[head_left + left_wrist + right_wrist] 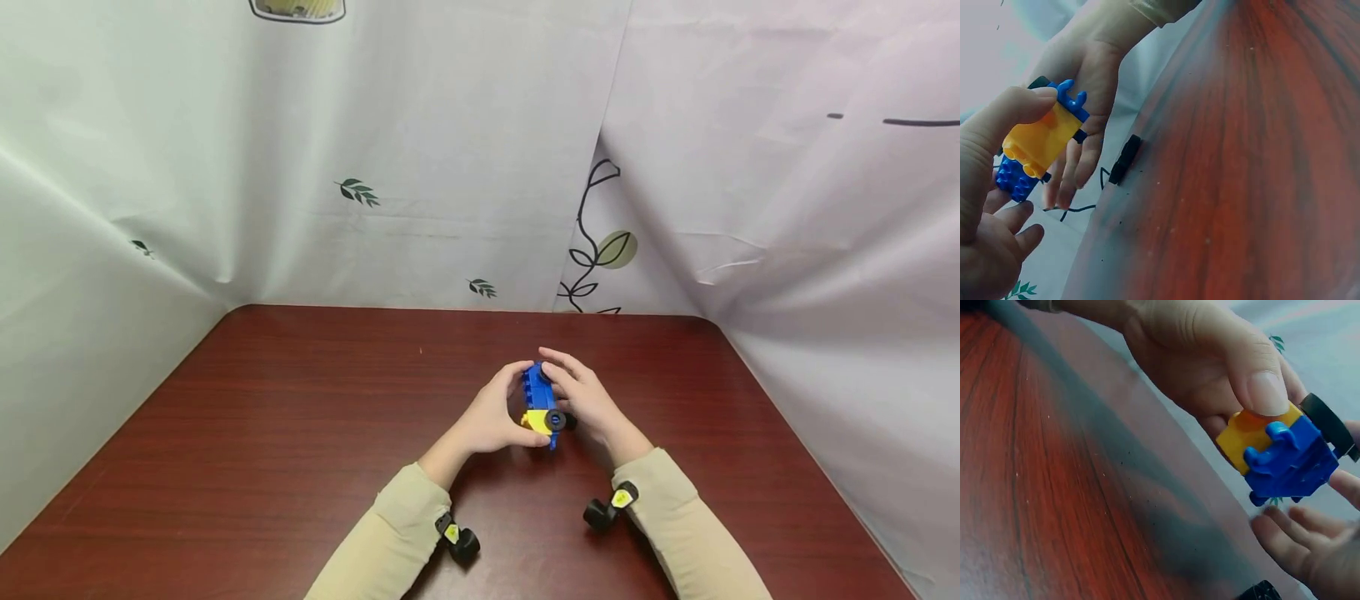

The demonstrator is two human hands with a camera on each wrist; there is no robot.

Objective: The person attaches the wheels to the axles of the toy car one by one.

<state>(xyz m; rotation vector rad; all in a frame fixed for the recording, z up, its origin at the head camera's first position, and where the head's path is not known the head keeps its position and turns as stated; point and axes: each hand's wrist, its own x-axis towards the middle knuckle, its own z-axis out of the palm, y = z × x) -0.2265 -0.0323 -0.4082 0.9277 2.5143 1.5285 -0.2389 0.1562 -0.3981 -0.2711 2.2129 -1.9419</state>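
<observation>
A small toy car of blue and yellow building blocks (538, 395) is held between both hands above the table. My left hand (492, 417) grips it from the left, the thumb on the yellow block (1047, 140) and fingers at the far blue end. The right hand (588, 400) has its fingertips at a black wheel on that far end and against the blue side; its other fingers extend past the car. Another black wheel (1329, 425) sits near the yellow block. Two blue hooks (1272, 450) stick out at the near end. Blue studs (1015, 181) show beyond the yellow part.
A black wheel-like piece (1125, 159) appears low behind the car. The dark red wooden table (300, 433) has pale printed cloth (450, 150) along its back and sides. Each beige sleeve carries a black wrist camera (461, 542).
</observation>
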